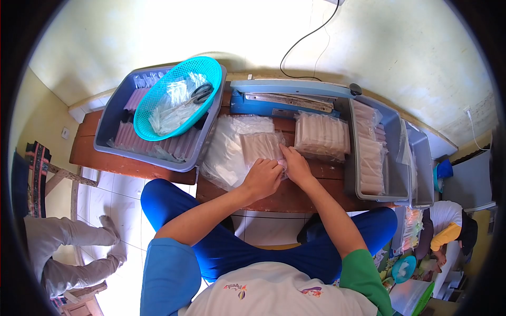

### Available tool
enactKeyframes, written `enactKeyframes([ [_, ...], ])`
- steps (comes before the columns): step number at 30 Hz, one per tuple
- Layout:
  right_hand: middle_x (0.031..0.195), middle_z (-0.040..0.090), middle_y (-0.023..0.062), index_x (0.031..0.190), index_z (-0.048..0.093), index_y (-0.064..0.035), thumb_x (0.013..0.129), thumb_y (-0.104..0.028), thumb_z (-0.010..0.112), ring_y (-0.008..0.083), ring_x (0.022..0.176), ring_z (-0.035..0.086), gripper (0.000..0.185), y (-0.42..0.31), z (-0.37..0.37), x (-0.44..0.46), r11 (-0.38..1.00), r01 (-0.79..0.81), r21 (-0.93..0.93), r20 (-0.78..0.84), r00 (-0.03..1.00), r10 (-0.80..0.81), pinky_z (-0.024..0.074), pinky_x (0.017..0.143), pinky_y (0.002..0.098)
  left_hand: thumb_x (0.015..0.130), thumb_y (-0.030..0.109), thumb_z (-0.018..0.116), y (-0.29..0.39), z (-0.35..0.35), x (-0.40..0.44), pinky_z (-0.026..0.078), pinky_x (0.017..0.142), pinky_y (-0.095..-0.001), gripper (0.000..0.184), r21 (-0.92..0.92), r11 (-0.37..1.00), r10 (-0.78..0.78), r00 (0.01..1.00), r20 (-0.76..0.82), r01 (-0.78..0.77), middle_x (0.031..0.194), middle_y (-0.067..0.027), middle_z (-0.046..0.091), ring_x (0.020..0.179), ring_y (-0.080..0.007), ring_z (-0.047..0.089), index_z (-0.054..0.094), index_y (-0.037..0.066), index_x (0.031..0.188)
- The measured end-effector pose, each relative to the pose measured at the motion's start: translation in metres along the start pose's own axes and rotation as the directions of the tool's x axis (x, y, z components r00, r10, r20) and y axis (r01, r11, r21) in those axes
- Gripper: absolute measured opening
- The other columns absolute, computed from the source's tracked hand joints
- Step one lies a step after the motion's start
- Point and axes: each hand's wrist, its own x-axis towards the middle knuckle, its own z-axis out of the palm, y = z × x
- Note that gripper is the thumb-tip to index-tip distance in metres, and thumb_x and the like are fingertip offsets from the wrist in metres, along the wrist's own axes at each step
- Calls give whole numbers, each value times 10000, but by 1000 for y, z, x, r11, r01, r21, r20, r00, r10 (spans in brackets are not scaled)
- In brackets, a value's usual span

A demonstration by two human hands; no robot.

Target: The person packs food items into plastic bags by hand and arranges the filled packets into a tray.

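A clear plastic bag holding a row of pale brown sticks (262,147) lies on the bench in front of me. My left hand (264,176) has its fingers curled at the bag's near right corner, pinching the plastic. Close beside it, my right hand (297,166) grips the bag's right edge, with its fingertips touching the film. Under and left of this bag spreads a pile of flat clear plastic bags (224,158). To the right sits a filled pack of similar sticks (322,136). Behind them stands a blue bag sealer (295,89) with a long pale-blue arm.
A grey-blue crate (184,164) with pink packs stands left; a turquoise basket (141,129) holding plastic bags and scissors (202,94) rests on it. Grey crates (394,185) with packs stand right on the wooden bench (284,199). People are at far left and right.
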Motion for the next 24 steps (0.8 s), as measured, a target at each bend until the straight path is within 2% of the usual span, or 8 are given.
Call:
enactKeyframes([
  [6, 1096, 578, 196, 1351, 505, -73, 844, -49, 582, 427, 1013, 588, 513, -7, -5, -2, 998, -63, -24, 16, 998, 63, 490, 831, 483, 762, 103, 651, 0, 1, -1, 432, 807, -402, 116, 29, 999, 28, 1000, -10, -27, 860, -107, 582, 866, -281, 576, 589, 60, 851],
  [8, 1115, 593, 198, 1370, 487, -124, 898, -126, 529, 442, 964, 626, 474, -3, -1, -2, 997, -57, -52, 23, 998, 58, 508, 810, 524, 763, 104, 648, 0, 2, -2, 432, 807, -401, 117, 43, 999, 24, 1000, -1, -24, 860, -108, 582, 866, -281, 576, 589, 58, 853],
  [11, 1118, 594, 194, 1378, 479, -137, 896, -141, 531, 436, 951, 633, 484, -1, 3, -1, 994, -56, -94, 23, 998, 58, 511, 803, 527, 764, 107, 645, -1, 2, -1, 432, 806, -401, 122, 56, 998, 21, 1000, 9, -21, 862, -110, 583, 865, -281, 576, 590, 54, 859],
  [14, 1094, 587, 194, 1391, 478, -108, 883, -116, 567, 429, 970, 609, 516, -5, 3, -1, 992, -76, -104, 40, 996, 80, 501, 800, 494, 762, 113, 644, -2, 3, -2, 433, 804, -403, 130, 68, 997, 25, 1000, 13, -26, 864, -110, 587, 864, -281, 577, 591, 51, 864],
  [21, 1046, 622, 187, 1411, 467, -122, 895, -145, 562, 419, 930, 628, 525, -4, 12, -2, 992, -49, -113, 23, 998, 52, 509, 775, 500, 769, 127, 629, -5, 4, -5, 435, 803, -405, 147, 130, 991, 17, 997, 75, -26, 858, -123, 612, 858, -287, 600, 594, 45, 886],
  [23, 1035, 670, 181, 1445, 424, -190, 924, -229, 560, 407, 899, 663, 540, -4, 15, -3, 989, -48, -138, 24, 998, 52, 525, 768, 516, 773, 130, 626, -6, 4, -5, 446, 787, -416, 145, 121, 993, 1, 995, 97, -13, 846, -132, 623, 838, -298, 614, 595, 44, 886],
  [24, 1035, 670, 181, 1445, 424, -190, 924, -229, 560, 407, 899, 663, 540, -5, 16, -2, 989, -47, -138, 24, 998, 51, 525, 768, 516, 777, 132, 622, -6, 4, -6, 457, 771, -426, 144, 114, 993, -16, 993, 119, 2, 834, -141, 633, 818, -308, 628, 597, 42, 887],
])
